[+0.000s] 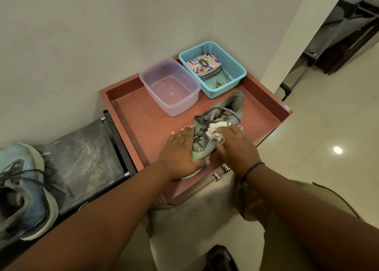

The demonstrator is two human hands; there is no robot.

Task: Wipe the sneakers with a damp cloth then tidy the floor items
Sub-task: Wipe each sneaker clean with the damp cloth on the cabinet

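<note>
Both forearms reach up from the bottom edge. Left hand [180, 154], fingers straight, lies flat on the toe of the grey-green sneaker [217, 125], centre frame, on the red tray-top cabinet [131, 116]. Right hand [235, 145] clutches a bunched white cloth [215, 132] against the laces. Second sneaker [24, 190] sits lower left on a dark bench [86, 155]. Clear tub [170, 86] and blue basket [213, 67] stand behind, side by side.
</note>
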